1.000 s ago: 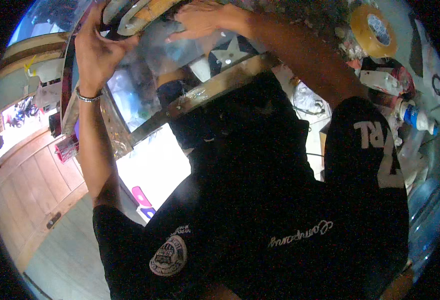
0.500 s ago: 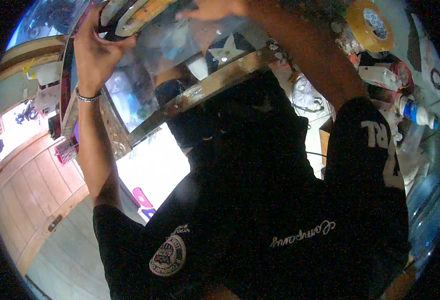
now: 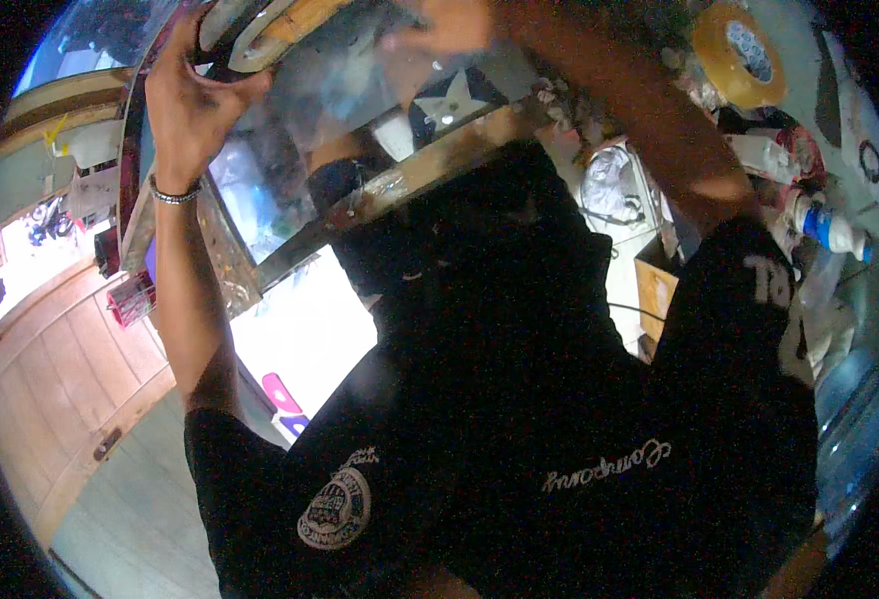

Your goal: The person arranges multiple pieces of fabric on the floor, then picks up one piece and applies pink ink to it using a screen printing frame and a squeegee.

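My left hand [image 3: 195,115], a beaded bracelet on its wrist, is at the upper left. Its fingers and thumb reach around the near end of a dark curved piece [image 3: 222,73] with a pale rim, cut off by the top edge, so I cannot make out its kind. Over the glass-topped counter [image 3: 359,75], near the top middle, my right hand [image 3: 444,28] is smeared by motion; its fingers and anything in them are unclear. A tan wooden strip [image 3: 290,28] lies beside the dark piece. A white star on dark cloth [image 3: 454,105] shows at the glass.
A wooden edge [image 3: 429,160] borders the glass in front of me. To the right are a large tape roll [image 3: 744,55], a white bottle with a blue band [image 3: 834,232] and clutter. An open cardboard box [image 3: 656,290] stands lower. At left is a small red basket [image 3: 132,299].
My right hand has shifted slightly right over the glass, and its forearm and elbow have swung outward to the right. My left hand stays almost where it was.
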`<state>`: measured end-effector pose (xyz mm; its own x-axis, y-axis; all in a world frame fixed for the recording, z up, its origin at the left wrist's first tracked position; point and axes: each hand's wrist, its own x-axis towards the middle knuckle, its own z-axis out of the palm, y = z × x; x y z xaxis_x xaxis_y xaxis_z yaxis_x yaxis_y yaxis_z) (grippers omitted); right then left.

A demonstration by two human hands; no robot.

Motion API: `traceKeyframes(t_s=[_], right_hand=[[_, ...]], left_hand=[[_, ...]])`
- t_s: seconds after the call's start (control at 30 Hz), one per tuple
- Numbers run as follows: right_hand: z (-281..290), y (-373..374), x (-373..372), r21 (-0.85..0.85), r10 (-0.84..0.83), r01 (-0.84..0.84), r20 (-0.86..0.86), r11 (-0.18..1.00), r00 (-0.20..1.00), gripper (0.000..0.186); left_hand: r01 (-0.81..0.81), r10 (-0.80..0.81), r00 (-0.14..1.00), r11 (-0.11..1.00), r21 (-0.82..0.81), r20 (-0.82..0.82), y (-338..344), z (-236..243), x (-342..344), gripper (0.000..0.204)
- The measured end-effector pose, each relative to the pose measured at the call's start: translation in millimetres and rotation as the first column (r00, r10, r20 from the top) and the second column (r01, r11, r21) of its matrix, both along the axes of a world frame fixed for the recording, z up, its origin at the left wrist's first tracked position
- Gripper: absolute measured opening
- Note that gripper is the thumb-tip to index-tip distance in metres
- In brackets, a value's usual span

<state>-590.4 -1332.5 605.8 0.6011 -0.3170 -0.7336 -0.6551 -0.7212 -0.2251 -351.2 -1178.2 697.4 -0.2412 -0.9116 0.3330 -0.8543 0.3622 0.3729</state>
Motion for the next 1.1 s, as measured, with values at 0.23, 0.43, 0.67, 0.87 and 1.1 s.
traceKeyframes(t_s=[0.23,0.43,0.67,0.87,1.1], right_hand=[[-79,16,32,-0.421,0.088,0.336,0.723,0.843,0.685,0.07],[-67,1,25,-0.076,-0.08,0.239,0.811,0.968,0.579,0.077],[33,28,1,-0.316,0.029,0.117,0.423,0.941,0.906,0.066],[31,25,-4,-0.07,-0.142,0.182,0.381,0.981,0.914,0.058],[-68,19,28,-0.231,0.107,0.315,0.924,0.921,0.368,0.069]], left_hand=[[0.045,-0.048,0.998,0.995,-0.085,-0.029,-10,0,-10,0.064],[-0.026,0.029,0.999,0.993,-0.116,0.024,0,5,-12,0.065],[-0.028,0.027,0.999,0.998,-0.055,-0.022,-1,7,-16,0.065],[-0.03,0.03,0.999,0.999,0.019,-0.024,-1,10,-11,0.066],[-0.039,0.038,0.999,0.998,-0.041,-0.025,4,4,-5,0.064]])
